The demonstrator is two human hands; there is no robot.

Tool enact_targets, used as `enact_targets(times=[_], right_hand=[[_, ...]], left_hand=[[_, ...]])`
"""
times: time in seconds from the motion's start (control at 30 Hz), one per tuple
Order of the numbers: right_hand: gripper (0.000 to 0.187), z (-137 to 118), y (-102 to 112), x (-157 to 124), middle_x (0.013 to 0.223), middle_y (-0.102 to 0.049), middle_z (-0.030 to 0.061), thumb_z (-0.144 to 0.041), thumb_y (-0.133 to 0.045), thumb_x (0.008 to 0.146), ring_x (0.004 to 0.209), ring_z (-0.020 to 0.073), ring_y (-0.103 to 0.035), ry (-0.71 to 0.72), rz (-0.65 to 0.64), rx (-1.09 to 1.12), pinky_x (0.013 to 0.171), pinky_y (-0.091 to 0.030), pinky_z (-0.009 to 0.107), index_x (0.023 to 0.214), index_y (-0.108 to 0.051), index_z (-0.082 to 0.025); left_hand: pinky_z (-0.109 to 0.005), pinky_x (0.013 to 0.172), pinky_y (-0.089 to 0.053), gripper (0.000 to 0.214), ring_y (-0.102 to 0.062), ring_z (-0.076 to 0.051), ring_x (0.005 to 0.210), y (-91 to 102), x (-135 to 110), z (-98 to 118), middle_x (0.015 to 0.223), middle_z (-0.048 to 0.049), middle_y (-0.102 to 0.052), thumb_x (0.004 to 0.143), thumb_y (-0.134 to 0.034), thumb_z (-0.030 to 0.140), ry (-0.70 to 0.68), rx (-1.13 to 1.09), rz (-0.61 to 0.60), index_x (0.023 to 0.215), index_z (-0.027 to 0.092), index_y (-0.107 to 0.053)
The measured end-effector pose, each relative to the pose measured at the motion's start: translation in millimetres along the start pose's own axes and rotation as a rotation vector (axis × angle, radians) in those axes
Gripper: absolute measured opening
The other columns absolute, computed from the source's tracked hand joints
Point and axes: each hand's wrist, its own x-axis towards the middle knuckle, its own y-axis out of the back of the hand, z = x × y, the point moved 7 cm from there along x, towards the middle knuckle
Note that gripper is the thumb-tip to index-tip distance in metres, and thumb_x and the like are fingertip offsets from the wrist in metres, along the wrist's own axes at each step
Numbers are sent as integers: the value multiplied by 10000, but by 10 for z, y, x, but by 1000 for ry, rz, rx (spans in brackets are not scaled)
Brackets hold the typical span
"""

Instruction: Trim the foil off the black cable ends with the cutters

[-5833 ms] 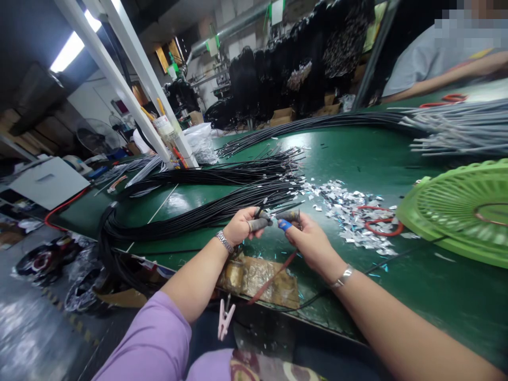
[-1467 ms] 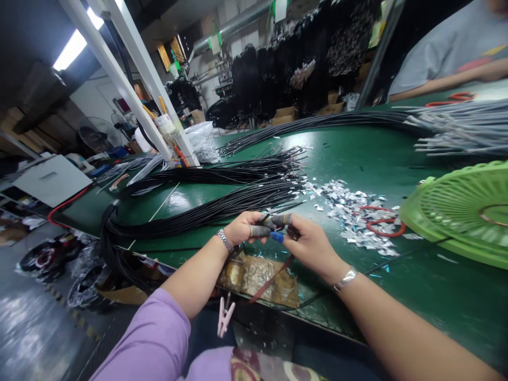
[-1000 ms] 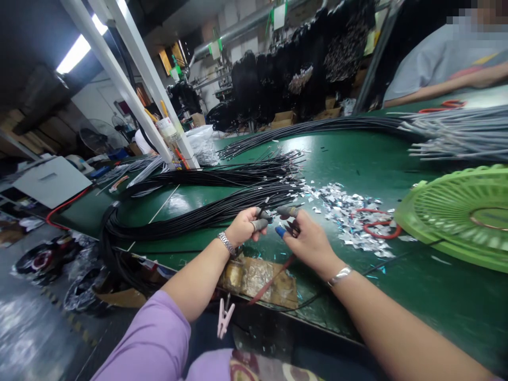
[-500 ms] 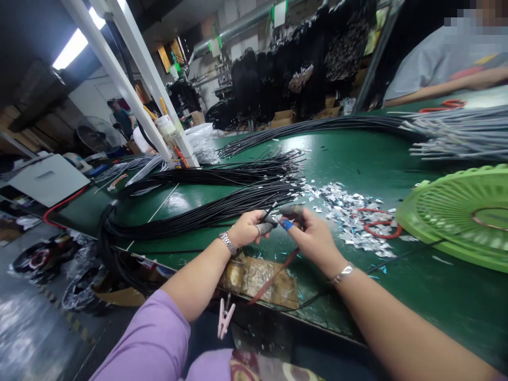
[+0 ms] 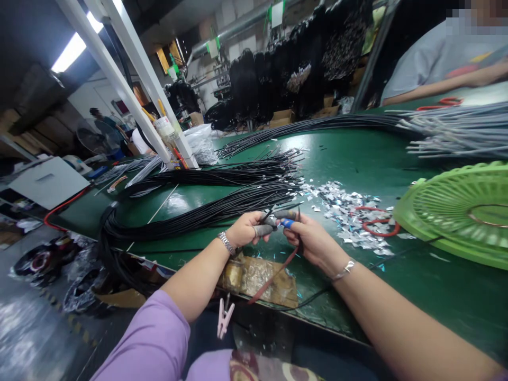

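A black cable (image 5: 269, 215) is pinched in my left hand (image 5: 251, 228), which has grey coverings on its fingertips. At the cable's end, the closed thumb and forefinger of my right hand (image 5: 311, 235) meet the left fingertips. The right thumb wears a blue wrap and its forefinger a grey one. What lies between the right fingertips is small and mostly hidden. A reddish-brown strap (image 5: 273, 280) runs from the table edge up to my right hand. Just beyond both hands lie the tips of a long black cable bundle (image 5: 190, 221).
Silvery foil scraps (image 5: 347, 209) and red-handled scissors (image 5: 381, 233) lie right of my hands, beside a green basket (image 5: 436, 211). Grey cables (image 5: 460, 129) lie at the far right, near another person's arm (image 5: 432, 92). A pink clothes peg (image 5: 225, 317) hangs at the table edge.
My right hand has turned slightly, and its thumb and forefinger now close against the left fingertips. A dark thin piece now stands up by the right forefinger. My left hand has barely moved.
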Motion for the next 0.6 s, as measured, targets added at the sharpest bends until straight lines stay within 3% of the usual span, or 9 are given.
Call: enact_targets(times=[0.1,0.2,0.33,0.43,0.53,0.6], right_hand=[[328,-145,66,-38,551,-462,-58,-393,-724,589,447,82,-340,186,77,-173,411,-245,217,815,-586,-199],[203,-342,34,-164,554,-487,-39,-349,-635,670,490,121,-398,467,143,-494,471,-332,255,821,-612,-215],[68,-430,-187,-310,557,-508,-8,-249,-526,697,515,141,-425,713,55,-841,506,-347,274,678,-587,-226],[124,-374,-237,-280,547,-514,-7,-288,-519,721,498,132,-419,674,-48,-835,493,-336,268,623,-552,-219],[252,-313,-88,-172,525,-494,-11,-417,-536,754,497,127,-419,510,40,-683,478,-326,258,606,-531,-212],[324,-208,27,-93,501,-461,-22,-505,-554,734,458,111,-379,311,114,-536,436,-283,245,610,-520,-208]], left_hand=[[-178,348,-239,438,-371,-27,321,8,9,-10,529,44,-548,633,-729,493,16,-4,10,777,136,-522],[-176,345,-233,437,-369,-26,319,25,18,-19,527,51,-543,639,-717,502,21,2,30,768,141,-507],[-178,339,-243,459,-367,-30,326,56,33,-18,520,58,-523,629,-710,530,3,5,78,755,146,-494],[-181,335,-254,490,-375,-34,329,77,40,-16,518,58,-517,608,-715,558,-1,4,113,752,143,-496],[-176,338,-256,499,-387,-34,328,108,39,-12,528,55,-531,610,-706,567,-4,-12,152,772,145,-496],[-171,343,-263,490,-398,-35,330,129,37,-12,532,55,-538,618,-700,564,-10,-17,175,771,149,-490]])
